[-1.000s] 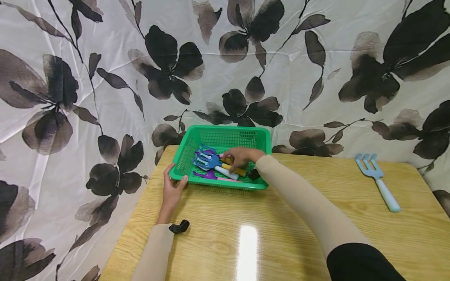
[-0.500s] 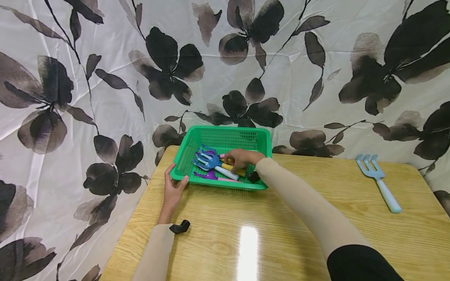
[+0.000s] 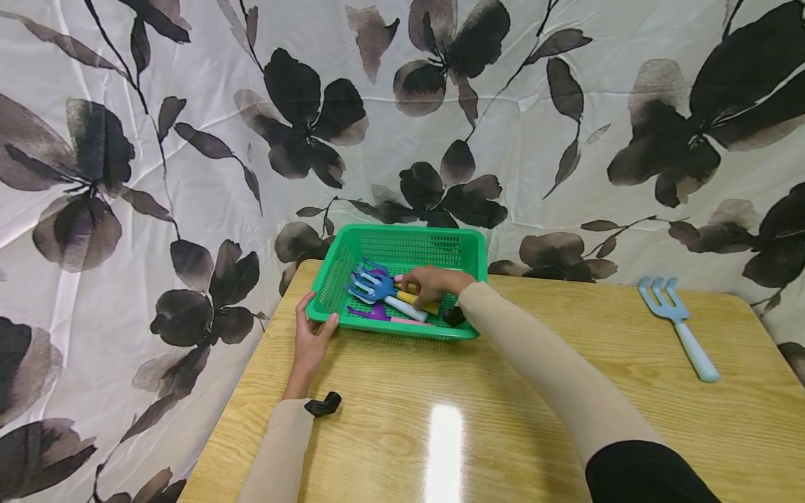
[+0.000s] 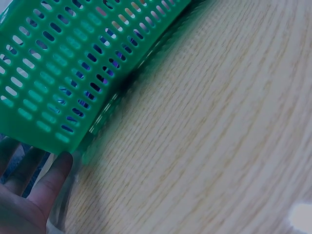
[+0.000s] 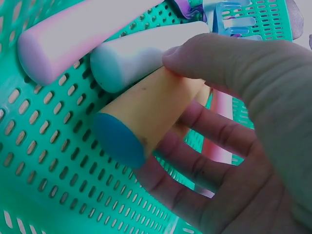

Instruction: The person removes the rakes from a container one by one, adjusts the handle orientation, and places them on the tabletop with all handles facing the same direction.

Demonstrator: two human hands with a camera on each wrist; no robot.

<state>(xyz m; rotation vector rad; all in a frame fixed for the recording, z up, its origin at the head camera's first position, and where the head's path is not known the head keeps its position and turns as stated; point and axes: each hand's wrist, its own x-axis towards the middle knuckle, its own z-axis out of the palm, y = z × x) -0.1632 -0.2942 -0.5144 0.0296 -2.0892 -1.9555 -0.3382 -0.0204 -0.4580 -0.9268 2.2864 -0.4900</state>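
A green perforated basket stands at the table's back edge, with several toy garden tools lying in it. At its front left corner, my left hand holds the basket between thumb and fingers; the left wrist view shows the thumb against the lower corner. Inside, my right hand grips the yellow handle of a garden tool, thumb on top and fingers beneath. Its head is hard to separate from the overlapping blue fork heads. A white handle and a pink handle lie beside it.
A light blue garden fork lies on the right of the wooden table. Behind the table hangs a white cloth with dark flowers. A purple tool rests near the basket's front wall.
Over the last second my right hand's fingers have drawn in slightly on the yellow handle. The left hand and the basket stay in place.
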